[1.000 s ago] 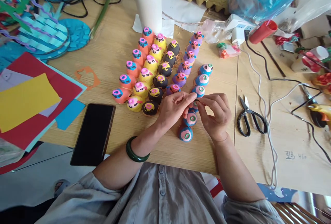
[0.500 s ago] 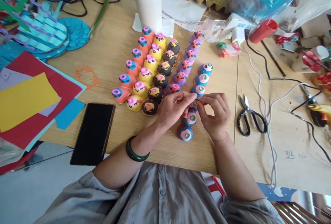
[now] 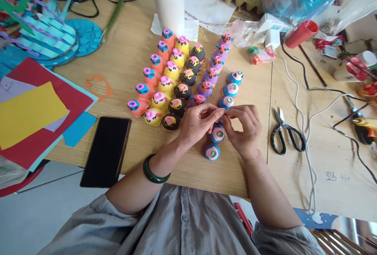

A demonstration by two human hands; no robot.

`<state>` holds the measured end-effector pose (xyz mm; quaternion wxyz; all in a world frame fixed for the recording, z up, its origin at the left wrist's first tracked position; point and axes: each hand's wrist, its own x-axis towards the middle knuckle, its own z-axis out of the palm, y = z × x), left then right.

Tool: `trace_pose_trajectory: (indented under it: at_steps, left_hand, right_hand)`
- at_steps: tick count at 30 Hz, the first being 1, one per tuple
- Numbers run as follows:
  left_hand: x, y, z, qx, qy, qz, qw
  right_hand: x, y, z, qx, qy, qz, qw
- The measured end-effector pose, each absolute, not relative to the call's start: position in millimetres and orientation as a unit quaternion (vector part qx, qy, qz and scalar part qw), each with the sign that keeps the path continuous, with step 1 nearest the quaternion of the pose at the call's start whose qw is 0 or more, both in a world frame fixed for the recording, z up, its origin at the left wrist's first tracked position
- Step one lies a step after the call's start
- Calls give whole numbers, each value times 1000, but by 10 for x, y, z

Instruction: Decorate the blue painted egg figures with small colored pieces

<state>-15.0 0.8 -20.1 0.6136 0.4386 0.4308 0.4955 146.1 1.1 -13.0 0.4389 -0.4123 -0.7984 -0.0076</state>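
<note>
My left hand (image 3: 199, 121) and my right hand (image 3: 244, 128) meet fingertip to fingertip over a row of blue domes (image 3: 212, 152) with pink tops and green rings. Both hands are closed in a pinch; whatever is between the fingertips is too small to make out. The hands partly cover the middle domes of that row. To the left stand slanting rows of similar decorated domes: purple ones (image 3: 204, 89), black ones (image 3: 177, 106), yellow ones (image 3: 152, 117) and orange ones (image 3: 138, 107). A dark green bangle (image 3: 156, 169) circles my left wrist.
Black-handled scissors (image 3: 284, 131) lie open to the right, beside a white cable (image 3: 306, 149). A phone (image 3: 106, 151) and coloured paper sheets (image 3: 32, 113) lie at left. Behind the domes stands a white bottle (image 3: 168, 6). A red cylinder (image 3: 302, 34) and plastic bags are at the back right.
The fingertips have shifted very slightly while staying pinched together over the blue row. The domes stand as before.
</note>
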Motion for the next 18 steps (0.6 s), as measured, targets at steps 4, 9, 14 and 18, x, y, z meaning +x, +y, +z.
trace_pose_trajectory:
  at_steps: [4, 9, 14, 18]
  left_hand:
    - [-157, -4, -195, 455, 434, 492, 603]
    - [-151, 20, -208, 441, 464, 525, 561]
    - [-138, 59, -197, 380, 430, 556, 601]
    - [-130, 53, -136, 349, 416, 551, 634]
  right_hand:
    - [1468, 1, -108, -415, -798, -6, 437]
    - [1486, -49, -99, -430, -755, 36, 494]
    - [1496, -66, -178, -491, -687, 170, 509]
    - [1483, -57, -164, -470, -702, 172, 507]
